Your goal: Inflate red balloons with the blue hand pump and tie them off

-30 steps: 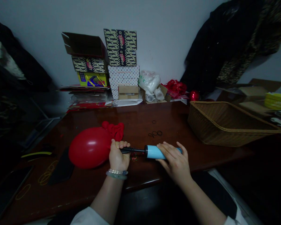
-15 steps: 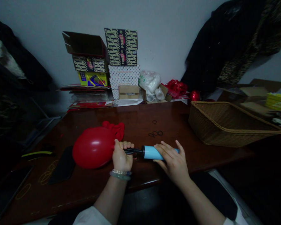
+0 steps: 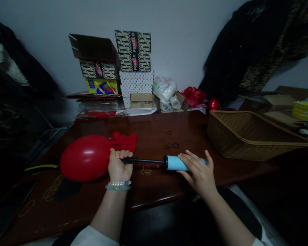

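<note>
- Left hand: clenched round the black end of the blue pump, at the neck of the red balloon; nozzle joint hidden by fingers.
- Right hand: grasping the pump's blue barrel, fingers over top, thumb below.
- Pump: roughly level above the near side of the bench, black rod exposed between hands.
- Balloon: inflated, left of left hand.
- Red bundle: on bench, just behind left hand.

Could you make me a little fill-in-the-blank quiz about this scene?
1. Beside the left hand, the inflated balloon is coloured ____.
2. The right hand holds the hand pump by its light ____ barrel.
3. The wicker basket stands toward the person's ____ side of the table.

Missing words: red; blue; right.
</note>
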`<state>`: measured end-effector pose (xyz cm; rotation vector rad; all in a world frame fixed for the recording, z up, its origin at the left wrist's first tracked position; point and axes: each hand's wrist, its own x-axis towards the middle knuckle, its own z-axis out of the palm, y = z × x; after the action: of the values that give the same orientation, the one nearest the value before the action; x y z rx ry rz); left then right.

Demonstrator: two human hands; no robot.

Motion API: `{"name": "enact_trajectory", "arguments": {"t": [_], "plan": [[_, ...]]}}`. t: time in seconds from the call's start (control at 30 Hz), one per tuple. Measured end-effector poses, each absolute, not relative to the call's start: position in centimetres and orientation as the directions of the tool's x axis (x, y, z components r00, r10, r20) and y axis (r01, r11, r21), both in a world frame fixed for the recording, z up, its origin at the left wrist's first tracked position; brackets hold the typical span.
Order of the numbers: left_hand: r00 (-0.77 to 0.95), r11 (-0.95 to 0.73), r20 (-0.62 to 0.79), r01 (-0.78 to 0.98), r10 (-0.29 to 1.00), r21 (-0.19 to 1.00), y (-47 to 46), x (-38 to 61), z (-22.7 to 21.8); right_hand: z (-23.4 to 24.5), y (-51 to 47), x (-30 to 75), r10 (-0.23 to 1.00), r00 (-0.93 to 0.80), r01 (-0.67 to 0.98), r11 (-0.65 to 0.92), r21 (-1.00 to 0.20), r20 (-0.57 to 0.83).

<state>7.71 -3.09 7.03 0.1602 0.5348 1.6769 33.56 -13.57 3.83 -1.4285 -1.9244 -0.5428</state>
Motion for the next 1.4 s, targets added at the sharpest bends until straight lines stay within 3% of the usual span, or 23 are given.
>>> {"name": "enact_trajectory", "arguments": {"t": [0.6, 0.97, 1.4], "plan": [[-0.073, 0.014, -0.174, -0.892, 0.982, 0.451, -5.4, 12.5, 5.0, 2.8, -13.6, 30.6, 0.707, -0.120, 0.925, 0.334, -0.179, 0.697], [-0.106, -0.015, -0.183, -0.897, 0.977, 0.442, -4.3, 10.4, 6.0, 3.9, -13.4, 31.7, 0.693, -0.197, 0.939, 0.338, -0.071, 0.694], [-0.162, -0.073, -0.185, -0.908, 0.969, 0.412, -3.3, 7.2, 7.4, 3.8, -13.6, 34.2, 0.674, -0.191, 0.943, 0.328, -0.057, 0.713]]}}
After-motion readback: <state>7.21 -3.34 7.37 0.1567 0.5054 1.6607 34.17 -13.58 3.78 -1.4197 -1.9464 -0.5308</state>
